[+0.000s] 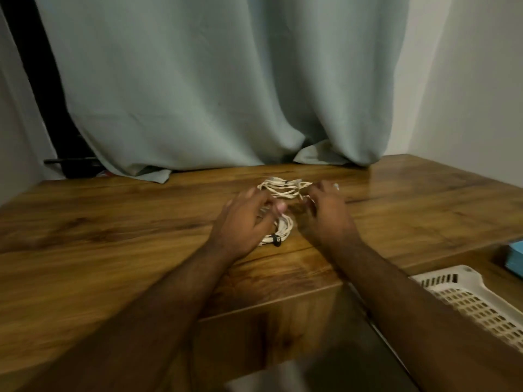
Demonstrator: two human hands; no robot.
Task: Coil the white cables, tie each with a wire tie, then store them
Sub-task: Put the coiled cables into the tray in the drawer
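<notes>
- Two white coils on the wooden table (pixel 113 227): near coil (pixel 280 230) with a black wire tie (pixel 275 240) on it, far coil (pixel 283 188) also banded dark at its far edge.
- My left hand (pixel 243 222) sits over the near coil, fingers curled; blur hides whether it grips, cannot tell.
- My right hand (pixel 322 210) reaches the far coil's right end, fingers bent near strands; grip unclear.
- White basket (pixel 464 295) waits near right, likely for storing.
</notes>
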